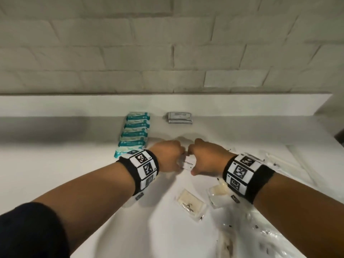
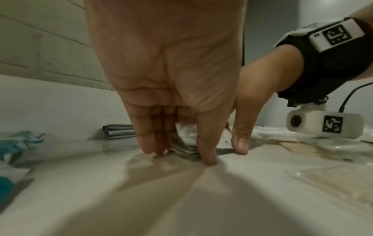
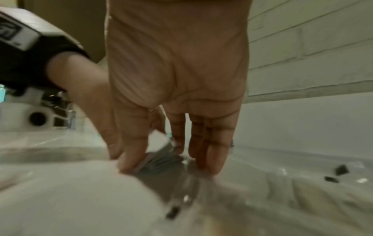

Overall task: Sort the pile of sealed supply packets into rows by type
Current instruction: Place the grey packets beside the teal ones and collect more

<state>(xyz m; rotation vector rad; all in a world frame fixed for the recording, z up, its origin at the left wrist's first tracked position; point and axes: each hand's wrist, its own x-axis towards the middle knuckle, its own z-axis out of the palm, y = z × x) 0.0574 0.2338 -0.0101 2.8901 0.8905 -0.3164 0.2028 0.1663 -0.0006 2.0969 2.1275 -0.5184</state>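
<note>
Nearest on the white counter (image 1: 167,229) lies a clear packet with a cream pad (image 1: 190,203) inside, flat and apart from the hands. Just right of it, a second cream-filled packet (image 1: 216,191) sits partly under the right wrist, and further right spreads a heap of clear crinkled packets (image 1: 264,233) with small dark marks.

Beyond these, at the middle of the counter, both hands meet over a small stack of grey foil packets (image 2: 185,150). The left hand (image 1: 167,157) points its fingers (image 2: 147,140) down, thumb on one side of the stack and fingers on the other, tips at the counter. The right hand (image 1: 206,157) does the same from the right, with its thumb (image 3: 129,156) and fingers bracketing the stack's edges. The stack stands between the two hands, held on both sides; a white printed label (image 1: 189,162) shows between the thumbs. It seems to rest on the counter, though blur makes this unsure.

Left of the hands, a row of teal-and-white packets (image 1: 135,134) runs away toward the wall, overlapping one another. At the far end, right of that row, sits a separate pile of grey foil packets (image 1: 179,117) against the raised ledge (image 1: 74,107) below the brick wall (image 1: 167,43).
</note>
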